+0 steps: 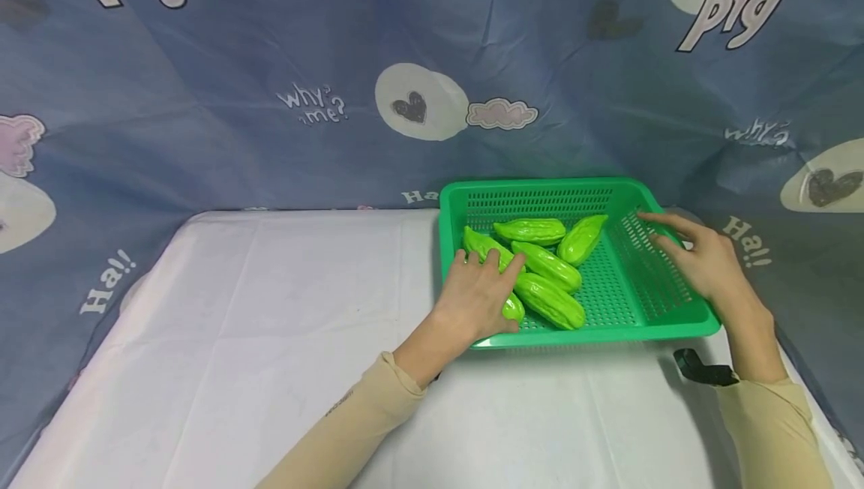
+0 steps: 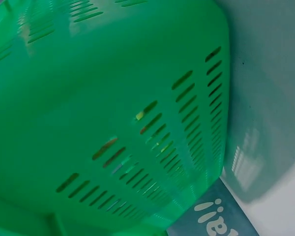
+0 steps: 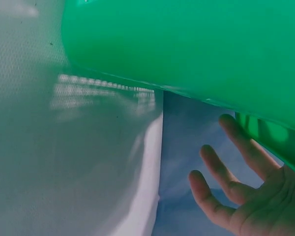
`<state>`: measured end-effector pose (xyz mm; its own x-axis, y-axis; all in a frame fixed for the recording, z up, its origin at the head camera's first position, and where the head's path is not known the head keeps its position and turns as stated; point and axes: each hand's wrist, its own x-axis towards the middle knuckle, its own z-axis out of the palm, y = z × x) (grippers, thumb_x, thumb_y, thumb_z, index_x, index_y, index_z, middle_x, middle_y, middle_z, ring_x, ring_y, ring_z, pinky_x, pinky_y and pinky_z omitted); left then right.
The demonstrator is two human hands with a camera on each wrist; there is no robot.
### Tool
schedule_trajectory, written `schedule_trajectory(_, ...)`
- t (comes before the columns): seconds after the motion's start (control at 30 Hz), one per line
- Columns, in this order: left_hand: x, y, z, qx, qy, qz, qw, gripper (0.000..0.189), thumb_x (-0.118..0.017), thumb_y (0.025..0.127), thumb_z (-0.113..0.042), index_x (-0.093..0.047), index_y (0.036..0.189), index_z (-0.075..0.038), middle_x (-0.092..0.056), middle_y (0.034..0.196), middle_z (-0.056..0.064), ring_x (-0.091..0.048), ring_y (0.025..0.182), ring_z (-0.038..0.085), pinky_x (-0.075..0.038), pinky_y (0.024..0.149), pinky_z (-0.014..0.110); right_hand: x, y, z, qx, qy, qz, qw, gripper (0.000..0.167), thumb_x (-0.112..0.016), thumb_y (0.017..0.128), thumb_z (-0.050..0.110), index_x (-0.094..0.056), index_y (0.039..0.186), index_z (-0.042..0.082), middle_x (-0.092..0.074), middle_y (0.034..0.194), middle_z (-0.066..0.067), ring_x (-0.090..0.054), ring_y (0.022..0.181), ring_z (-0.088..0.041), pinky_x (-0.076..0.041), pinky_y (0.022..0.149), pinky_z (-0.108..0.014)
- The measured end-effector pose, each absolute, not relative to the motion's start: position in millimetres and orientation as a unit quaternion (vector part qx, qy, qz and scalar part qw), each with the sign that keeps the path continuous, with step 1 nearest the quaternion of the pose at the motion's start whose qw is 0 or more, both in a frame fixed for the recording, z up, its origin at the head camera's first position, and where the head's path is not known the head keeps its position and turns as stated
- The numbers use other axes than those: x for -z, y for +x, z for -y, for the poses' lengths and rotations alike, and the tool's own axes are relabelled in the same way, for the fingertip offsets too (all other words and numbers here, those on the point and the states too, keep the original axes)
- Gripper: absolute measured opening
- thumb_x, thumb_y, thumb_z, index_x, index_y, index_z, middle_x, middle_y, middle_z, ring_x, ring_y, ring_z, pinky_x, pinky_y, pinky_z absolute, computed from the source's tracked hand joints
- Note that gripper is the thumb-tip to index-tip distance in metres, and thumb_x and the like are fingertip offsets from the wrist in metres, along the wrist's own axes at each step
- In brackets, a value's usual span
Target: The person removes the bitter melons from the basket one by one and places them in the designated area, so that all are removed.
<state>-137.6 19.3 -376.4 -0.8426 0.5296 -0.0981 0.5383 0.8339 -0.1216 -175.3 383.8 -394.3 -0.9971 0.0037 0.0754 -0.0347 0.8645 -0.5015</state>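
Several bright green bitter melons [image 1: 550, 301] lie in a green slotted plastic basket [image 1: 594, 334], mostly towards its left half. My left hand [image 1: 475, 294] reaches over the basket's left front corner, fingers spread over the bitter melons there. Its fingertips overlap the leftmost bitter melon [image 1: 478, 243], and its thumb is beside a partly covered one [image 1: 514, 309] near the front rim. At the basket's right side is my right hand [image 1: 715, 260], two digits extending over the rim. Loosely extended fingers [image 3: 216, 172] of that hand show below the basket in the right wrist view.
A white cloth [image 1: 304, 324] covers the table, left of the basket and in front of it. Behind rises a blue printed sheet [image 1: 270, 61], close to the basket's back rim. A dark strap-like piece [image 1: 705, 370] sits at the right wrist.
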Motion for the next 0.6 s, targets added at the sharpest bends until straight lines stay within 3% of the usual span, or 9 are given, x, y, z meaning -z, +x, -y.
schedule_trajectory(0.13, 376.4, -137.5, -19.9, 0.083, 0.271, -0.958, 0.034, 0.109, -0.077, 0.08, -0.081, -0.029, 0.166, -0.034, -0.063, 0.144, 0.008, -0.067, 0.127, 0.034, -0.052, 0.109, 0.047, 394.4, -174.5, -383.4, -0.27, 0.009, 0.962, 0.034, 0.049, -0.051, 0.112, 0.05, -0.055, 0.159, 0.033, -0.047, 0.167, -0.024, -0.063, 0.06, -0.039, -0.042, 0.081, -0.058)
schedule_trajectory(0.2, 376.3, -137.7, -20.6, 0.095, 0.263, -0.959, 0.039, 0.11, -0.076, 0.08, -0.082, -0.026, 0.167, -0.037, -0.061, 0.147, 0.008, -0.066, 0.126, 0.032, -0.05, 0.109, 0.045, 394.3, -174.8, -383.1, -0.277, 0.012, 0.96, 0.033, 0.049, -0.051, 0.112, 0.049, -0.055, 0.159, 0.033, -0.046, 0.167, -0.024, -0.071, 0.09, -0.052, -0.045, 0.086, -0.066)
schedule_trajectory(0.27, 376.7, -138.0, -21.5, 0.108, 0.257, -0.959, 0.043, 0.112, -0.075, 0.08, -0.084, -0.023, 0.169, -0.039, -0.059, 0.149, 0.008, -0.066, 0.125, 0.031, -0.049, 0.109, 0.043, 394.1, -175.5, -383.2, -0.286, 0.014, 0.958, 0.033, 0.049, -0.052, 0.112, 0.049, -0.055, 0.158, 0.032, -0.046, 0.167, -0.024, -0.062, 0.122, -0.062, -0.045, 0.094, -0.076)
schedule_trajectory(0.33, 377.6, -138.3, -22.6, 0.117, 0.254, -0.959, 0.042, 0.113, -0.075, 0.08, -0.083, -0.023, 0.169, -0.038, -0.058, 0.15, 0.007, -0.065, 0.126, 0.031, -0.049, 0.11, 0.042, 394.0, -176.3, -383.8, -0.29, 0.012, 0.956, 0.032, 0.049, -0.052, 0.112, 0.05, -0.056, 0.158, 0.033, -0.046, 0.167, -0.023, -0.048, 0.138, -0.066, -0.04, 0.101, -0.082)
schedule_trajectory(0.5, 380.4, -138.5, -24.4, 0.13, 0.254, -0.958, 0.038, 0.108, -0.078, 0.079, -0.08, -0.039, 0.162, -0.022, -0.058, 0.154, 0.007, -0.06, 0.136, 0.034, -0.048, 0.117, 0.044, 394.9, -176.5, -384.4, -0.295, 0.01, 0.955, 0.027, 0.049, -0.052, 0.112, 0.049, -0.056, 0.158, 0.032, -0.046, 0.168, -0.023, -0.042, 0.143, -0.067, -0.036, 0.105, -0.085)
schedule_trajectory(0.6, 381.9, -138.9, -25.1, 0.137, 0.252, -0.957, 0.038, 0.106, -0.076, 0.078, -0.083, -0.045, 0.157, -0.02, -0.058, 0.154, 0.006, -0.058, 0.138, 0.034, -0.048, 0.118, 0.045, 395.4, -176.5, -384.0, -0.294, 0.01, 0.955, 0.024, 0.05, -0.052, 0.112, 0.05, -0.055, 0.158, 0.032, -0.045, 0.168, -0.023, -0.042, 0.144, -0.066, -0.036, 0.106, -0.085)
